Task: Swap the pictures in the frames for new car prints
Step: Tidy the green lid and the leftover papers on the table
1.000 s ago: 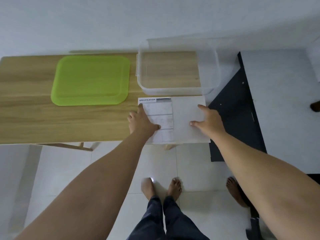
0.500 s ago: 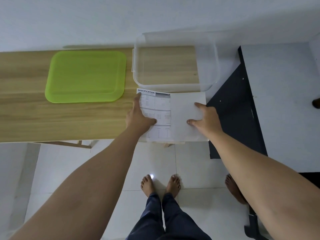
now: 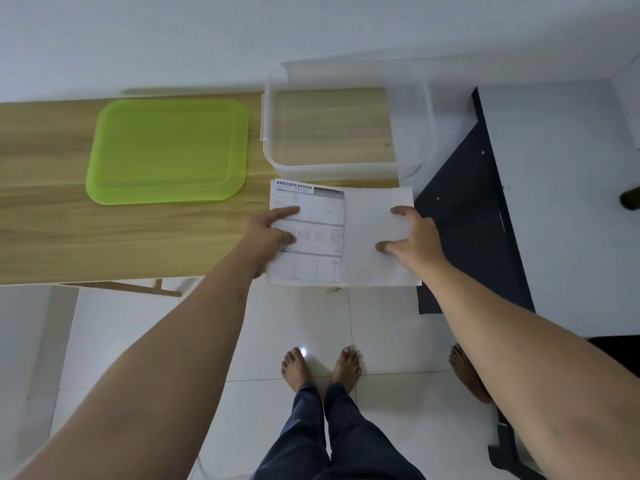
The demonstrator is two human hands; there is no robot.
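two pages pinned at the table corner, no picture frame in view

left hand (image 3: 273, 233) laid on the printed page (image 3: 311, 216), index finger and thumb out straight and pressing down rather than clasping. remaining fingers hidden past the paper's left edge, curled beneath or not: cannot tell. right hand (image 3: 412, 237) splayed the same way, index and thumb flat on the blank page (image 3: 370, 268), nothing gripped.

pressed from both sides, probably to stop the loose paper sliding and to square it up. pages touching along one straight seam. a single folded leaf or two separate sheets: cannot tell.

paper lying at the near right corner of the wooden table (image 3: 104, 237), its near edge hanging just over the lip, perhaps for an easy lift. headed "specification" above rows of small figures, with no car picture on either upturned face. judged the backs of the new prints.

at twelve o'clock of the paper, just beside it, a clear plastic tub (image 3: 339, 171). at ten o'clock, a green lid (image 3: 168, 152) flat on the wood, apart from both hands and seemingly set aside to open the tub. at three o'clock, off the table, a dark panel (image 3: 464, 220). at six o'clock, bare feet (image 3: 320, 367) on pale tiles.

task judged barely begun, the swap itself not yet started.
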